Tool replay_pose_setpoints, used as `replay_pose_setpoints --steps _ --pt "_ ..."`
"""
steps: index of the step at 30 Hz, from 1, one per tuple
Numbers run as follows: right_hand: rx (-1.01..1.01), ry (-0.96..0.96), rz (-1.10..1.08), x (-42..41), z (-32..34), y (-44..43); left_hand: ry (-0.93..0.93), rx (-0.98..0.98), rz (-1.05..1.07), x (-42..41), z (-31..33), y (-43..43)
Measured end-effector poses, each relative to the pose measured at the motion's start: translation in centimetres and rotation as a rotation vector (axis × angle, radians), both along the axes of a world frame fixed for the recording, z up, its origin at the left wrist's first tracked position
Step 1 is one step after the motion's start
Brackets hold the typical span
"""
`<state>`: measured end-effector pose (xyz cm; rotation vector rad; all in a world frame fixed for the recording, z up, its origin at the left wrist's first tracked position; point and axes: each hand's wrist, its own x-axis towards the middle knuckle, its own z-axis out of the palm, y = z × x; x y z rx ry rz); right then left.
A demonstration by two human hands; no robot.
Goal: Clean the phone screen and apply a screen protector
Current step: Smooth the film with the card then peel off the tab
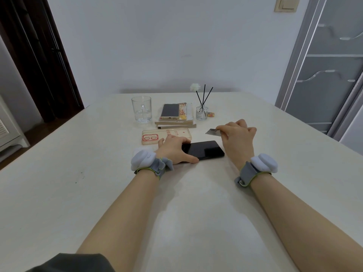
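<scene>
A black phone (206,149) lies face up, lengthwise left to right, on the white table (98,173). My left hand (174,149) rests on the phone's left end, fingers over the top edge and thumb along the near edge, holding it down. My right hand (236,134) hovers just past the phone's right end, fingers curled, pinching a small grey card or packet (213,132) that sticks out to the left above the table. Both wrists wear grey straps with white pads.
Behind the phone lies a clear phone case (157,136) with red print. Farther back stand a glass mug (141,109), a second phone (170,111) on stacked books (176,122), and a reed diffuser bottle (202,112). The wall is beyond.
</scene>
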<state>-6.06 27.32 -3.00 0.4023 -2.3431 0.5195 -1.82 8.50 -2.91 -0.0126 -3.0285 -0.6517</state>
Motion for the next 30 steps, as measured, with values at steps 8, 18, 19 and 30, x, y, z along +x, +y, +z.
replay_pose_setpoints --steps 8,18,19,30 --pt "-0.068 -0.117 -0.057 -0.1 0.6 0.6 -0.010 -0.003 0.009 0.1 0.0 0.2" --pt "-0.387 -0.301 0.054 -0.2 1.2 1.0 -0.001 -0.008 -0.024 0.1 0.0 1.5" --pt "-0.394 -0.325 0.093 -0.1 1.2 0.7 -0.004 -0.020 -0.025 0.1 -0.1 1.5" --pt "-0.176 -0.325 -0.018 -0.4 1.6 1.1 -0.002 -0.021 -0.028 0.1 -0.1 1.5"
